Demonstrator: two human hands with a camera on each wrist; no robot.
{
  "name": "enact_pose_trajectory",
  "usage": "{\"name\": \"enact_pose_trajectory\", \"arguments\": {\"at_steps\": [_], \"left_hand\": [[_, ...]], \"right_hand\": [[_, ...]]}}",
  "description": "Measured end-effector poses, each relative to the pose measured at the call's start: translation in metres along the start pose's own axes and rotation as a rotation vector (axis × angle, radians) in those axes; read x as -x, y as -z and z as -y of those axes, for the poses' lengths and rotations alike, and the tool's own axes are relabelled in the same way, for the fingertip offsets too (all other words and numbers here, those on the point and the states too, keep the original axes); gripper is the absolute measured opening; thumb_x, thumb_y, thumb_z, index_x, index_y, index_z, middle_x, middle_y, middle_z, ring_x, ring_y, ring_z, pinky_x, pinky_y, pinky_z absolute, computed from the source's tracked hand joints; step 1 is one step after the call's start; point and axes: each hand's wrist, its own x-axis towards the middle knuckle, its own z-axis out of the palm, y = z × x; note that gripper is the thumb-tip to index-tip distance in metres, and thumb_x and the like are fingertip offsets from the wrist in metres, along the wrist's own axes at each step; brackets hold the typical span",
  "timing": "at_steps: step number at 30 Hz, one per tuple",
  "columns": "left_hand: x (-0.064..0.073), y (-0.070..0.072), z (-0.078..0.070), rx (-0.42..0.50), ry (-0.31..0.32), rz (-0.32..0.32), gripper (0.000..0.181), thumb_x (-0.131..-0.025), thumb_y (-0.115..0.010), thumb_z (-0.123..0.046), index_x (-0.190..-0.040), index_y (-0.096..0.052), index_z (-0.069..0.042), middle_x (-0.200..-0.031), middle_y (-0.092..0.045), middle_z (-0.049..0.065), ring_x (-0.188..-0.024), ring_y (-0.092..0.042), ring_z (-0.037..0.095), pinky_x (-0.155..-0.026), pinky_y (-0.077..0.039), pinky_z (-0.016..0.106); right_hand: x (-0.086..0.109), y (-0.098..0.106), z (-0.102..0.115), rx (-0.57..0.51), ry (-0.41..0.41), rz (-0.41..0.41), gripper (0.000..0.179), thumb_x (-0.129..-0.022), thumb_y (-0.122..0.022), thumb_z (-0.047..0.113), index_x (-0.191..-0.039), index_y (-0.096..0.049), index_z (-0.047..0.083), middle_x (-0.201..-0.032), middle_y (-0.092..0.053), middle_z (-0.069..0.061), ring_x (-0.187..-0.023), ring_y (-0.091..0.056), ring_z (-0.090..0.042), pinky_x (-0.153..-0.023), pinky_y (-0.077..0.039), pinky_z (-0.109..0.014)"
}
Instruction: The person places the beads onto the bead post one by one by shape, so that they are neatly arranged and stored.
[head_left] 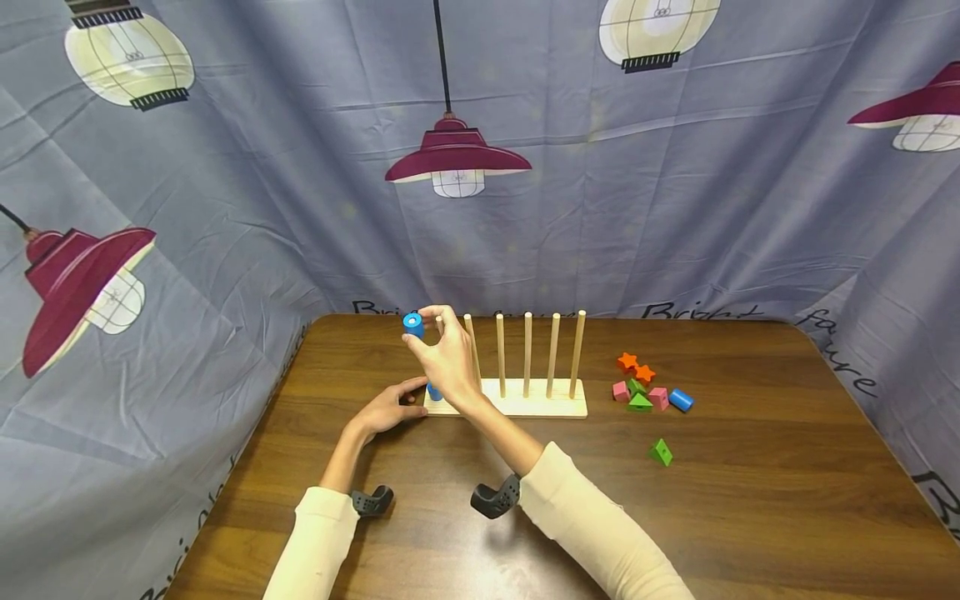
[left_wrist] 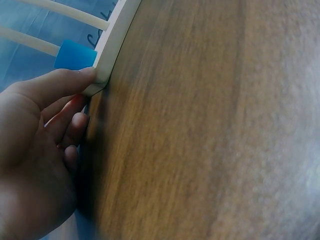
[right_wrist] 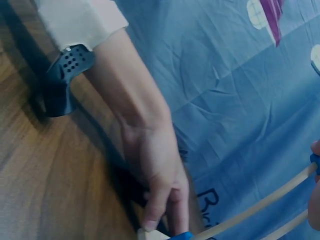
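- I'm watching the right hand [head_left: 448, 358] pinching a blue cylinder [head_left: 413, 326] between thumb and fingers, above the left end of the peg board [head_left: 536, 407].
- That cylinder is sitting around the tip of the leftmost peg [right_wrist: 260, 202], as I'm seeing in the right wrist view.
- The left hand [head_left: 386, 411] is gripping the peg board's left end between thumb and index finger.
- A second blue cylinder [left_wrist: 75, 55] is resting at the foot of that same peg, just beside the left thumb.
- To the right of the peg board, I'm seeing two orange stars [head_left: 627, 361], two pink blocks [head_left: 658, 398], two green triangles [head_left: 640, 403] and a loose blue cylinder [head_left: 681, 400] lying together.
- Another green triangle [head_left: 662, 452] is lying apart, nearer the person than the peg board.
- A lamp-print curtain [head_left: 562, 208] is hanging behind the peg board.
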Motion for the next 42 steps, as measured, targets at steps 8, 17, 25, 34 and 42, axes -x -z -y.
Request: {"name": "enact_pose_trajectory", "arguments": {"at_steps": [8, 17, 25, 34, 42], "left_hand": [[0.000, 0.000, 0.001, -0.003, -0.007, -0.001, 0.066, -0.092, -0.071, -0.019, -0.151, -0.044, -0.005, -0.138, -0.049, 0.017, -0.117, -0.043, 0.032, -0.098, -0.037, 0.049], [0.000, -0.001, -0.001, -0.016, 0.002, -0.013, 0.067, -0.091, -0.071, -0.019, -0.151, -0.044, -0.006, -0.144, -0.046, 0.018, -0.119, -0.044, 0.033, -0.099, -0.037, 0.050], [0.006, 0.000, -0.010, -0.002, -0.041, -0.007, 0.064, -0.093, -0.069, -0.013, -0.149, -0.043, 0.003, -0.145, -0.044, 0.024, -0.120, -0.043, 0.038, -0.101, -0.034, 0.054], [-0.001, 0.000, 0.004, -0.012, -0.048, -0.016, 0.065, -0.091, -0.072, -0.017, -0.148, -0.046, 0.000, -0.142, -0.049, 0.019, -0.116, -0.045, 0.032, -0.097, -0.036, 0.044], [-0.002, 0.000, 0.003, -0.019, -0.054, -0.006, 0.064, -0.091, -0.071, -0.017, -0.149, -0.046, -0.003, -0.141, -0.049, 0.016, -0.114, -0.045, 0.030, -0.095, -0.036, 0.042]], "right_hand": [[0.014, -0.007, -0.022, -0.042, -0.078, -0.008, 0.035, -0.087, -0.075, 0.003, -0.117, -0.056, -0.001, -0.114, -0.063, -0.013, -0.111, -0.057, -0.031, -0.098, -0.043, -0.046], [0.032, -0.011, -0.051, -0.080, -0.216, -0.008, 0.033, -0.086, -0.075, 0.001, -0.114, -0.058, 0.002, -0.112, -0.065, -0.013, -0.114, -0.056, -0.035, -0.097, -0.042, -0.054], [0.040, -0.014, -0.072, -0.021, -0.295, -0.006, 0.029, -0.085, -0.076, 0.002, -0.110, -0.061, 0.006, -0.112, -0.065, -0.009, -0.113, -0.057, -0.032, -0.096, -0.043, -0.050], [0.045, -0.018, -0.086, -0.007, -0.308, -0.023, 0.031, -0.081, -0.080, -0.001, -0.106, -0.063, 0.005, -0.107, -0.069, -0.011, -0.106, -0.062, -0.031, -0.088, -0.048, -0.043], [0.047, -0.017, -0.095, -0.008, -0.339, 0.004, 0.033, -0.080, -0.080, -0.004, -0.107, -0.062, 0.004, -0.107, -0.069, -0.012, -0.104, -0.063, -0.030, -0.085, -0.050, -0.039]]}}
